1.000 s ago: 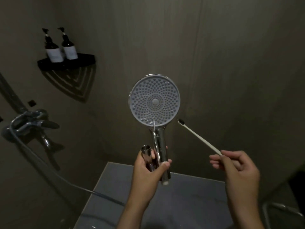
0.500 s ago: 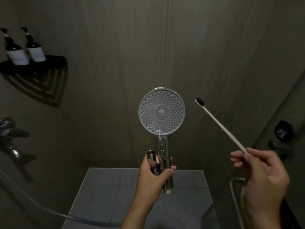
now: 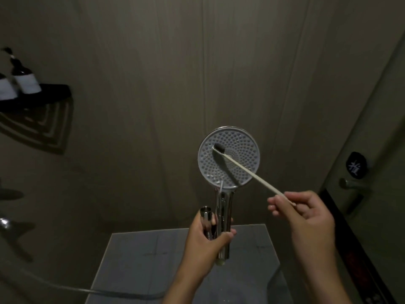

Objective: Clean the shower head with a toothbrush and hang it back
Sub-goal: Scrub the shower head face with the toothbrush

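Note:
The round shower head [image 3: 238, 170] faces me, its pale nozzle plate upright on a chrome handle. My left hand [image 3: 206, 240] grips that handle together with the loose metal end of the hose [image 3: 207, 218]. My right hand [image 3: 306, 216] pinches the end of a pale toothbrush [image 3: 252, 172]. Its dark bristle head lies against the upper left part of the nozzle plate, and the brush throws a shadow across the plate.
A grey hose [image 3: 87, 289] trails from the left across the bottom. A black corner shelf [image 3: 43, 93] at the left carries two dark bottles [image 3: 24, 77]. A door handle [image 3: 350, 184] and a black tag [image 3: 357, 165] sit at the right. Grey floor tiles [image 3: 142, 255] lie below.
My right hand swung the toothbrush left, from free air beside the shower head to its face. The view shifted right, so the shelf slid left.

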The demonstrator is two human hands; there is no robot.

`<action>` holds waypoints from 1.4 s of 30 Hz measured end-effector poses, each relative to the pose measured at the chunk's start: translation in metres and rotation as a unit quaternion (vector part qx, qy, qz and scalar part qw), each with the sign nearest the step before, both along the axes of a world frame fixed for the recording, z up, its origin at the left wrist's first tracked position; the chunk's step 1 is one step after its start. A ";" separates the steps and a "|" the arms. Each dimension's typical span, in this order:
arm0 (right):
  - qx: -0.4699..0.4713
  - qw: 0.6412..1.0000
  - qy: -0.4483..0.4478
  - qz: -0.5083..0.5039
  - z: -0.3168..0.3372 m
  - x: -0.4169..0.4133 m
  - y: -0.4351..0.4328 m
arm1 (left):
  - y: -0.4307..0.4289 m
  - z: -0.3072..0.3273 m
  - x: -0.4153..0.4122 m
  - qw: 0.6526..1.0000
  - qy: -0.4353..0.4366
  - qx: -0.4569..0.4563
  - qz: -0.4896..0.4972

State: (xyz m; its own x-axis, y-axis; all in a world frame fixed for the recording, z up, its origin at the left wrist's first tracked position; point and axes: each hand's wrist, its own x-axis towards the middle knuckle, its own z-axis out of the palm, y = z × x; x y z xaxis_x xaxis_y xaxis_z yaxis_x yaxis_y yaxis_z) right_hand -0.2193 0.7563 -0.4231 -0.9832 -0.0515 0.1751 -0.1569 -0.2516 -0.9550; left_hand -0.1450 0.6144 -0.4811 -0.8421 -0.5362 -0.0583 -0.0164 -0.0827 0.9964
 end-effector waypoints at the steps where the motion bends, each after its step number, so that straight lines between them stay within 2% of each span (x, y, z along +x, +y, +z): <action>1: 0.007 1.000 0.001 -0.002 -0.001 -0.002 0.000 | -0.001 -0.001 0.000 1.000 -0.001 -0.007 -0.001; 10: 0.125 0.988 0.059 -0.064 -0.009 -0.015 -0.005 | -0.008 0.002 -0.009 0.997 0.008 -0.061 0.043; 13: 0.138 0.985 0.075 -0.069 -0.009 -0.021 -0.006 | -0.009 0.005 -0.013 0.996 0.015 -0.075 0.052; 16: 0.189 0.978 0.079 -0.024 -0.009 -0.029 -0.007 | -0.010 0.006 -0.017 0.996 0.017 -0.060 0.056; 21: 0.332 0.939 0.078 0.050 -0.020 -0.036 -0.006 | -0.008 0.005 -0.021 0.997 0.032 -0.049 0.042; 25: 0.344 0.936 0.058 0.052 -0.024 -0.035 -0.003 | -0.010 -0.002 -0.020 0.998 0.032 -0.047 0.034; 32: 0.395 0.908 0.132 0.041 -0.022 -0.034 0.005 | -0.010 -0.012 -0.013 0.998 0.021 -0.058 0.017; 38: 0.415 0.898 0.131 0.069 -0.025 -0.031 0.005 | -0.011 -0.015 -0.004 0.998 0.010 -0.060 0.019; 42: 0.421 0.898 0.126 0.020 -0.026 -0.028 0.005 | -0.012 -0.013 0.004 0.997 0.010 -0.073 0.016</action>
